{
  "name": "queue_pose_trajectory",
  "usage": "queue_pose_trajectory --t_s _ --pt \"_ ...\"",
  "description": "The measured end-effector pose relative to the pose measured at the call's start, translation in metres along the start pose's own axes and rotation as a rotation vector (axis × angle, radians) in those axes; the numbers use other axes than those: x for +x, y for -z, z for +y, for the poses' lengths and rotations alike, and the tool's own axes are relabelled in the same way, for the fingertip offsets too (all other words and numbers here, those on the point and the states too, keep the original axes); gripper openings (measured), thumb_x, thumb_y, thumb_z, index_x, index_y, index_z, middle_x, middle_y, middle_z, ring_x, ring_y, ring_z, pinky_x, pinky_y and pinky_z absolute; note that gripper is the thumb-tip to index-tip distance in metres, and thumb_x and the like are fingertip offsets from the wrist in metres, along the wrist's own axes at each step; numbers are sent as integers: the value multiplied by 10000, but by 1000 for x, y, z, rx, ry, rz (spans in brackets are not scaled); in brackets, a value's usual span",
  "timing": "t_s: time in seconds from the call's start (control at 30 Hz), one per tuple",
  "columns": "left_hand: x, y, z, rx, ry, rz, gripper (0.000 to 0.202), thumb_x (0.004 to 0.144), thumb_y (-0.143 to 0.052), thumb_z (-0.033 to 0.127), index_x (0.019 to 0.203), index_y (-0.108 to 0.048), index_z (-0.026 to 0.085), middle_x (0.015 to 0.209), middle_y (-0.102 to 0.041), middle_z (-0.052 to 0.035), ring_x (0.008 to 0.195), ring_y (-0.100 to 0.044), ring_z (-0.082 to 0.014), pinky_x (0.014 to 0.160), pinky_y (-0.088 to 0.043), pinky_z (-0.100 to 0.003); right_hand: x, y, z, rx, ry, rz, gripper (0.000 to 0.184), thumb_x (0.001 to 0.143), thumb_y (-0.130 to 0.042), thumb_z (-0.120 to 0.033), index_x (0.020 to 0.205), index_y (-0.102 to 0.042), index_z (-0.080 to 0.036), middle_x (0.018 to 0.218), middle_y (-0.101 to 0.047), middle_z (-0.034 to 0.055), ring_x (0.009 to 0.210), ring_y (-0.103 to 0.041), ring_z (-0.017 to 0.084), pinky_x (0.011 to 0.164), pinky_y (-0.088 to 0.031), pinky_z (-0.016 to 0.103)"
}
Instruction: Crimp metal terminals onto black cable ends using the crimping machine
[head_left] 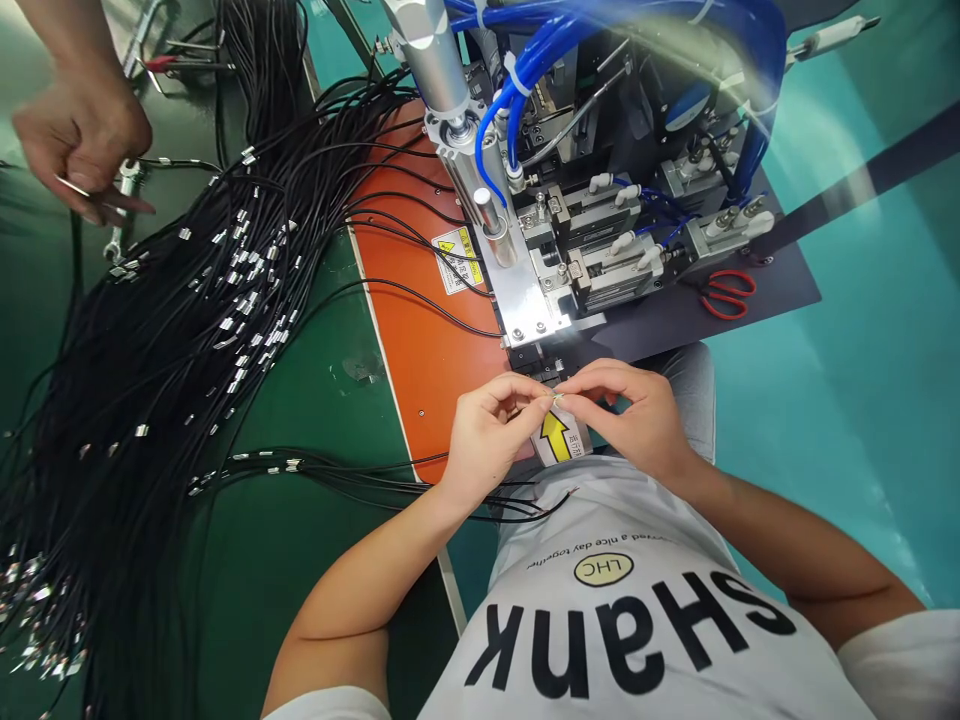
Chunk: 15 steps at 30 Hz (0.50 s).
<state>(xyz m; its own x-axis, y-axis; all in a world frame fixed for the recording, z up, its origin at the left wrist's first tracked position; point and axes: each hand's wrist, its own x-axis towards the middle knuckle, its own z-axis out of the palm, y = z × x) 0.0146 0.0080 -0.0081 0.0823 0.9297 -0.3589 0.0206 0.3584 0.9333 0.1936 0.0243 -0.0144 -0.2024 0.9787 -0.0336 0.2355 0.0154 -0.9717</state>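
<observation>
My left hand [491,430] and my right hand [637,410] meet just in front of the machine, thumbs and forefingers pinched together. Between the fingertips are thin, pale wire ends [557,399]. A black cable [431,461] runs from the left toward my left hand; its path behind the fingers is hidden. Directly below the fingertips is a label with a yellow arrow [556,438]. Several black cables with bared ends [517,512] lie under my left wrist, across my lap.
A machine [525,295] with blue air hoses [555,50] stands ahead on an orange plate [401,370]. Black cables with metal ends [165,350] cover the green table. Red-handled scissors [727,294] lie at right. Another person's hand [82,135] is near a wrench [120,205].
</observation>
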Motion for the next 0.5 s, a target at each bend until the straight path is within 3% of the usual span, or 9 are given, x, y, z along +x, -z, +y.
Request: queue_pose_trajectory --t_s 0.27,0.33,0.4,0.5 --pt "-3 -4 -3 68 -58 19 154 847 -708 301 861 -706 148 794 -624 -21 622 -544 -86 497 -457 -196 -1 -3 4 -73 21 23 100 860 -666 -187 763 -680 -206 782 -672 0 726 -594 136 659 -454 283" --pt "-3 -5 -9 128 -196 47 96 859 -691 248 892 -713 161 813 -616 -22 660 -561 -93 528 -474 -203 -1 -2 7 -13 -48 -15 97 866 -657 -200 769 -663 -200 782 -654 0 729 -588 137 681 -459 289" --pt "-3 -4 -15 236 -422 46 90 858 -677 158 936 -719 175 824 -624 -22 716 -577 -100 609 -497 -217 -2 0 9 106 -173 -93 103 878 -651 -244 787 -649 -195 769 -635 -2 713 -578 135 677 -460 288" --pt "-2 -1 -20 332 -652 -47 176 859 -643 70 978 -706 184 821 -632 -19 736 -573 -97 664 -500 -227 -7 5 9 250 -321 -215 152 899 -629 -302 798 -630 -188 736 -605 -10 678 -548 124 646 -443 276"
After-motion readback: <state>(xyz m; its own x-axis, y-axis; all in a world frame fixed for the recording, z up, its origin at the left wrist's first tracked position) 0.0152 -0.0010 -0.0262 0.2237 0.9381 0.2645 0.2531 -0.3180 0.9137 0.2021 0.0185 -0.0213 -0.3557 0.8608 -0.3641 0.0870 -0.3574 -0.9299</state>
